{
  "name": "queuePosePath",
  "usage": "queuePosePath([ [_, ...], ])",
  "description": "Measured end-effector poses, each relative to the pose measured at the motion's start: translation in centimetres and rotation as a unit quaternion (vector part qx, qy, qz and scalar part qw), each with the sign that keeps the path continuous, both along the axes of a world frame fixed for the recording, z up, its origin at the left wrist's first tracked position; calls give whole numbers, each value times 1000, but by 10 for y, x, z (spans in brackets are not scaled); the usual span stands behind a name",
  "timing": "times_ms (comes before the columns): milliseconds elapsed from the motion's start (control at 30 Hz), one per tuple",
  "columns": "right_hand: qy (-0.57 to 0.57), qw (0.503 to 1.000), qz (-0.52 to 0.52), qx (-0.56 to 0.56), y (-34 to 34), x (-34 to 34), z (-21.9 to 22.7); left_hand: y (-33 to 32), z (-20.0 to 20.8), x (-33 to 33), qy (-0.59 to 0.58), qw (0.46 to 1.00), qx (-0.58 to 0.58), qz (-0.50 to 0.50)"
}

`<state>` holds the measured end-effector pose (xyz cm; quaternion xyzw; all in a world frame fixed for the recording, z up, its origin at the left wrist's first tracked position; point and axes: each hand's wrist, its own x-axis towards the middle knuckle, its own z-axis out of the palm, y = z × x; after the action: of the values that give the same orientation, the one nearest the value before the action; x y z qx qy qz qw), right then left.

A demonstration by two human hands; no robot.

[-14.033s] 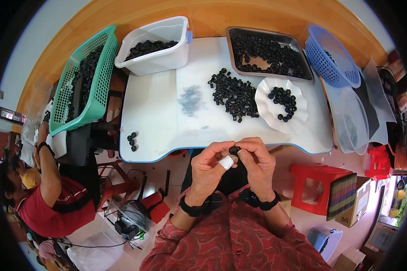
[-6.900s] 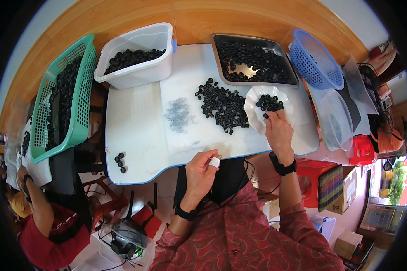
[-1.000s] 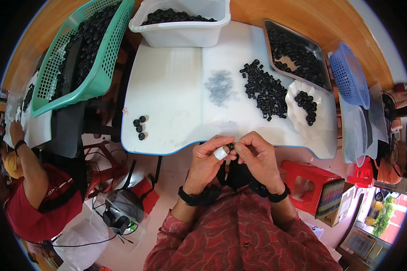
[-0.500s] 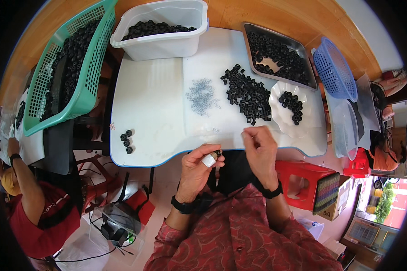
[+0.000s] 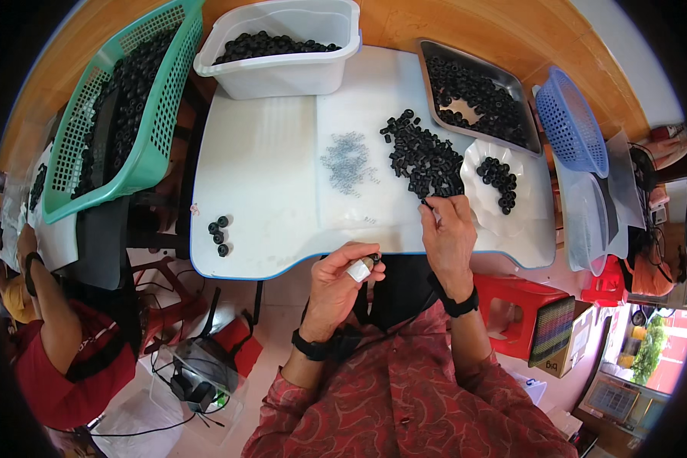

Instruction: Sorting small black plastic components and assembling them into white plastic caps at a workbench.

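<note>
My left hand (image 5: 336,282), just off the table's front edge, is closed on a small black round part (image 5: 375,259). White wrapping (image 5: 359,269) covers one of its fingers. At the near edge of a heap of small black cylindrical pieces (image 5: 422,156), my right hand (image 5: 449,237) pinches one black piece (image 5: 427,202) between thumb and fingertips. A scatter of tiny clear or silvery bits (image 5: 346,162) lies left of the heap. Beside the heap on the right, a white scalloped plate (image 5: 504,220) carries black round parts (image 5: 498,179).
Several black round parts (image 5: 219,235) sit at the table's left corner. A white tub (image 5: 282,80), a metal tray (image 5: 538,146) and a green basket (image 5: 156,145) hold black parts. A blue basket (image 5: 569,126) stands right, a red stool (image 5: 504,305) below. Another person (image 5: 69,351) works at left.
My right hand has moved forward to the heap's near edge and now pinches a black piece there. The left hand keeps its hold, and the whole view has shifted slightly.
</note>
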<state>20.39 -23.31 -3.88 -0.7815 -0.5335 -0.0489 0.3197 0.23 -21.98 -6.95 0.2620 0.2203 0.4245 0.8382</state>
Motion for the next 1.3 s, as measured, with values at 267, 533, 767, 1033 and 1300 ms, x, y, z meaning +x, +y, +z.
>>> queuePosePath([
  [267,26,999,-1,-39,4,5,-4,-1,1,-1,-4,1000,8,-2],
  [533,215,974,69,16,-4,-5,6,-2,2,-1,-22,1000,-6,0],
  [767,462,877,107,-72,-23,-31,33,-2,2,5,-31,999,-16,2],
  [1033,460,868,179,-51,-28,-42,31,-2,4,8,1,1000,5,-8],
  [1300,458,874,160,-23,-30,-48,26,-1,5,4,10,1000,4,-15],
])
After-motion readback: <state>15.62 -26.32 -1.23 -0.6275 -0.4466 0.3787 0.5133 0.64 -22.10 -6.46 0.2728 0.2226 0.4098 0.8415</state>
